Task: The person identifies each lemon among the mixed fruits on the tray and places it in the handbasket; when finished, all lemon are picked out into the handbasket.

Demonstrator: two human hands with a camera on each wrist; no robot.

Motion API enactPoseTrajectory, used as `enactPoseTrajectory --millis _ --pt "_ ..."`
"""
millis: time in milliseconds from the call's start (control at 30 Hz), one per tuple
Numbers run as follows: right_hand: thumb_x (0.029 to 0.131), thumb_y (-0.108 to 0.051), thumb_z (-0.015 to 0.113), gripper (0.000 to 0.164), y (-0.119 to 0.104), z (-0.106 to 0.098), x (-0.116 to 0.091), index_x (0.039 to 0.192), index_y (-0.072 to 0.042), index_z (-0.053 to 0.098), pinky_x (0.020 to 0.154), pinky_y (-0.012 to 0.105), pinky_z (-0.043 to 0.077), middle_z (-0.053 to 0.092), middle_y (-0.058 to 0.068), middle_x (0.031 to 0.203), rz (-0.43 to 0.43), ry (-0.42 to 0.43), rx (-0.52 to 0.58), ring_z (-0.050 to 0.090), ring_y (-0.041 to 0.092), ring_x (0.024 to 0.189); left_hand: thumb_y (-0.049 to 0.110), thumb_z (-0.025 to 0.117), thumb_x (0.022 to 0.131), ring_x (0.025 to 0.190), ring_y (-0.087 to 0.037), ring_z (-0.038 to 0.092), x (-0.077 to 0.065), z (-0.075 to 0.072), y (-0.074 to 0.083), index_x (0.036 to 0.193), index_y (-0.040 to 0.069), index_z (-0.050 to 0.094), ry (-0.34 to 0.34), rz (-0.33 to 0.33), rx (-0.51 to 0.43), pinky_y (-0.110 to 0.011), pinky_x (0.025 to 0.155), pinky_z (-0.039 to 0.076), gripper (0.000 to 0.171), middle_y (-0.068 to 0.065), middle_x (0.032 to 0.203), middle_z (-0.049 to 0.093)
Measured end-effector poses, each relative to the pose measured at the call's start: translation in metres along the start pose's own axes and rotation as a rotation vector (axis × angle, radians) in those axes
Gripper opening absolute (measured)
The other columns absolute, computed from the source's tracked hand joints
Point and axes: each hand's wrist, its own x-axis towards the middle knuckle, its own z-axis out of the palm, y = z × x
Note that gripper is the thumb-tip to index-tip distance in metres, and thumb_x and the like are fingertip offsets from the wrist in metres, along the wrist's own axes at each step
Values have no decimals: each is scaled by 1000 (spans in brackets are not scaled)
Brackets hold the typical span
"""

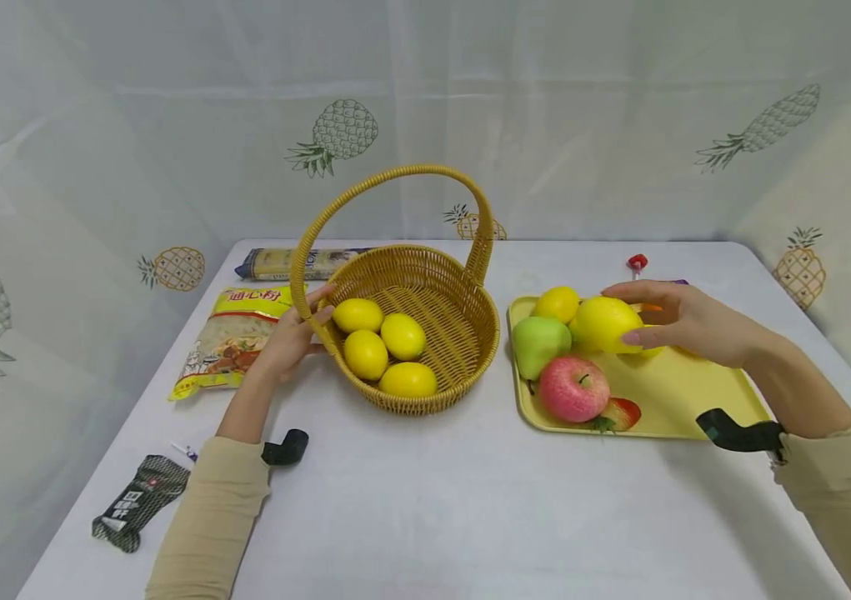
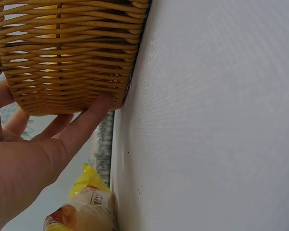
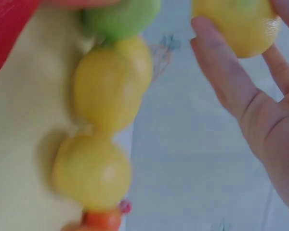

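My right hand (image 1: 683, 321) pinches a lemon (image 1: 607, 325) between thumb and fingers, above the yellow tray (image 1: 683, 408). The right wrist view shows this lemon (image 3: 238, 24) raised apart from the tray's fruit. At the left side of the wicker basket (image 1: 470, 350), my left hand (image 1: 286, 342) rests its extended fingers against the wall, near the handle's foot. Those fingers (image 2: 84, 122) touch the weave low down in the left wrist view. Several lemons (image 1: 404, 336) lie in the basket's left half.
On the tray are a green pear (image 1: 541, 343), a red apple (image 1: 575, 389), a strawberry (image 1: 623, 412) and another lemon (image 1: 558, 304). Left of the basket lie a noodle bag (image 1: 233, 342) and a long packet (image 1: 297, 263). A black packet (image 1: 142, 502) is nearer; a red lollipop (image 1: 638, 262) stands behind the tray.
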Motion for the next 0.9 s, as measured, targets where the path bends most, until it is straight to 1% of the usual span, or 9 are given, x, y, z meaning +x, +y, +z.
enactPoseTrajectory --millis 67,133,200,367,467,600,700,767,900 --pt "93 -14 66 54 -11 3 11 143 -16 47 89 21 45 47 0 141 -2 -28 93 47 15 122 25 43 105 131 -37 35 -1 0 0 155 13 25 0 1 -2 -51 90 47 54 -18 154 24" --pt "93 -14 66 54 -22 9 23 143 -16 47 92 24 46 45 1 143 -6 -67 174 42 21 128 25 43 105 131 -37 36 -1 0 0 155 13 25 2 0 -7 -50 89 47 54 -18 154 25" --pt "93 -13 66 54 -30 16 36 143 -15 47 94 28 46 45 3 144 -29 -108 223 39 25 131 25 44 105 130 -37 36 -2 0 0 155 12 25 5 -3 -10 -50 89 48 55 -18 154 25" --pt "92 -10 66 54 -49 42 73 142 -12 47 93 37 49 46 9 141 -145 -240 305 54 32 117 25 44 105 133 -37 34 -1 0 -1 155 12 25 3 -5 -16 -54 91 46 55 -17 156 22" --pt "91 -11 67 54 -60 60 95 142 -11 48 92 40 50 46 8 142 -171 -331 354 57 32 115 24 44 105 134 -36 32 -1 1 -2 155 12 26 3 -2 -20 -58 93 44 54 -16 157 20" --pt "89 -18 72 57 -74 82 120 141 -13 49 97 40 46 45 3 143 -168 -408 292 51 25 122 22 44 105 134 -37 32 1 1 -4 154 13 26 1 2 -29 -60 94 42 53 -16 156 22" --pt "88 -22 73 60 -81 94 137 142 -11 48 103 41 40 45 3 143 -178 -451 195 44 23 128 23 44 105 134 -37 32 2 1 -4 154 13 27 2 2 -29 -60 94 42 53 -17 155 22" --pt "87 -23 74 62 -84 100 147 141 -10 48 105 42 37 46 3 143 -170 -483 155 40 23 130 24 44 105 133 -37 33 1 1 -3 154 13 27 5 3 -25 -60 94 42 54 -17 155 22" --pt "85 -25 76 63 -86 107 164 141 -15 50 100 40 42 44 4 143 -127 -540 127 40 26 131 24 44 105 133 -37 32 1 0 -1 154 13 27 11 8 -18 -60 94 42 54 -17 155 22"
